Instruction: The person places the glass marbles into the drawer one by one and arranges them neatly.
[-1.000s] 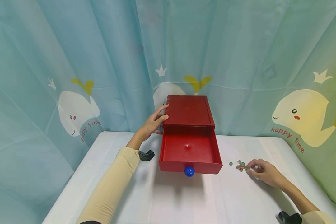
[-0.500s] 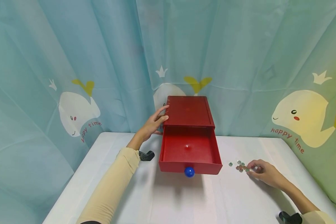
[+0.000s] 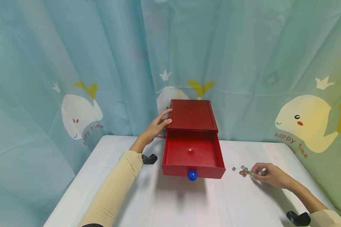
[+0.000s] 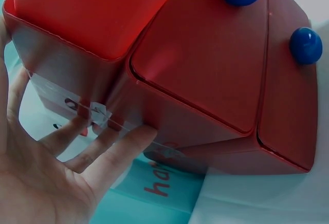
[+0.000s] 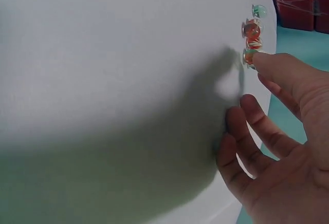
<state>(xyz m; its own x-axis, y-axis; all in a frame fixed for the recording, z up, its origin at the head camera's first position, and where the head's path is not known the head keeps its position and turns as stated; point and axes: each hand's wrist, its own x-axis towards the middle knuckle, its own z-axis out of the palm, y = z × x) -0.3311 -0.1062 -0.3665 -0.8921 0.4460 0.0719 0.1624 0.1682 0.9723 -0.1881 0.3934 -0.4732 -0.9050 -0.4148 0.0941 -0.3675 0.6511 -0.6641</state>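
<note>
The left hand [image 3: 152, 130] rests its spread fingers against the side of the red box [image 3: 191, 115], whose top drawer [image 3: 207, 171] stands pulled out. The marbles [image 3: 244, 172] lie clustered on the table [image 3: 221, 201], right of the drawer, with a lone marble [image 3: 234, 169] nearer the box. The right hand [image 3: 274, 176] has thumb and forefinger tips close together at the cluster's edge, its other fingers bent; I cannot tell whether they pinch a marble yet. The step seems to be taking one marble while the box is steadied; the next move calls for a firm pinch that leaves the neighbours undisturbed.
</note>
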